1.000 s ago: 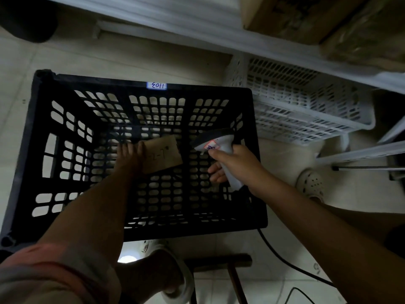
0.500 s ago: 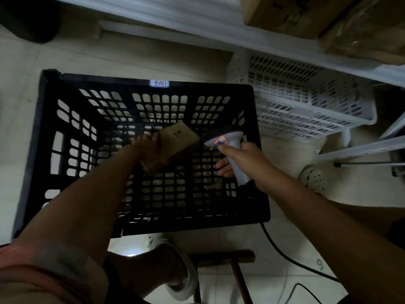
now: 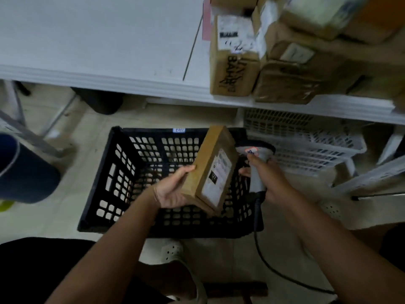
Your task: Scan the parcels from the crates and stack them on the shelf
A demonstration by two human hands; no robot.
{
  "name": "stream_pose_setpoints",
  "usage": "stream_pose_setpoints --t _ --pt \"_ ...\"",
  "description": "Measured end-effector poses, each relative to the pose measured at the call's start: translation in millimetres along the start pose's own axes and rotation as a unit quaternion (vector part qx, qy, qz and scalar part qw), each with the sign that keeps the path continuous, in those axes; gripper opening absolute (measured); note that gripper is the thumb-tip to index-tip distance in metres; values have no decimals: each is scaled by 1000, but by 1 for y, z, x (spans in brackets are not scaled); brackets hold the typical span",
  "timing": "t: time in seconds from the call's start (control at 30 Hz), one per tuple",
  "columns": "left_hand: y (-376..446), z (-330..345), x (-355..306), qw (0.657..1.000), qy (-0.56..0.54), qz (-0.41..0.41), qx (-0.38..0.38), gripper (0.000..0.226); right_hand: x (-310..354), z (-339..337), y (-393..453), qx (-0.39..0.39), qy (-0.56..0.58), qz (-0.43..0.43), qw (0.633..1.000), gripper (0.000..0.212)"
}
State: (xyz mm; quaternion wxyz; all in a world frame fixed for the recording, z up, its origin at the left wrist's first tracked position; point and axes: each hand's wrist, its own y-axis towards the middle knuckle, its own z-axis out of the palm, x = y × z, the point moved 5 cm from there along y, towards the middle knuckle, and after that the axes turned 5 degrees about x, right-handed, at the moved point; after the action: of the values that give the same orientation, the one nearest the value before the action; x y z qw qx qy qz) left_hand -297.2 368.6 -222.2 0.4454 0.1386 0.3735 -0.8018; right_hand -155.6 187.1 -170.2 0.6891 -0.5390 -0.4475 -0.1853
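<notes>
The parcel (image 3: 213,170) is a flat, rectangular brown cardboard box with a white printed label on its upturned face, tilted on edge above the black lattice-walled plastic crate (image 3: 122,172). The left hand (image 3: 174,190) grips its lower left side, thumb curled over the edge. Just right of the parcel, the right hand (image 3: 268,172) is wrapped around the grey corded scanner (image 3: 255,163). Taped cardboard parcels (image 3: 232,60) sit on the white shelf (image 3: 109,51) above.

Left grip (image 3: 173,189) curled — right grip (image 3: 268,172) clenched.
</notes>
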Motion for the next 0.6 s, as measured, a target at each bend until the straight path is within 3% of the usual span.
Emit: stream_pose_setpoints --t 0.1,0.2,0.37,0.5,0.6 --pt "0 46 15 999 -28 27 36 72 -3 -10 -24 16 68 10 997 25" --pt "7 88 23 997 -24 29 68 69 -4 -24 -42 10 68 -13 998 29" --pt "17 123 22 999 30 21 18 64 4 -58 -66 -39 44 -78 995 25" --pt "19 152 9 988 133 53 -54 46 10 -84 -83 -92 29 -124 988 28" --pt "25 175 10 971 226 47 -59 44 15 -100 -95 -130 21 -148 980 28"
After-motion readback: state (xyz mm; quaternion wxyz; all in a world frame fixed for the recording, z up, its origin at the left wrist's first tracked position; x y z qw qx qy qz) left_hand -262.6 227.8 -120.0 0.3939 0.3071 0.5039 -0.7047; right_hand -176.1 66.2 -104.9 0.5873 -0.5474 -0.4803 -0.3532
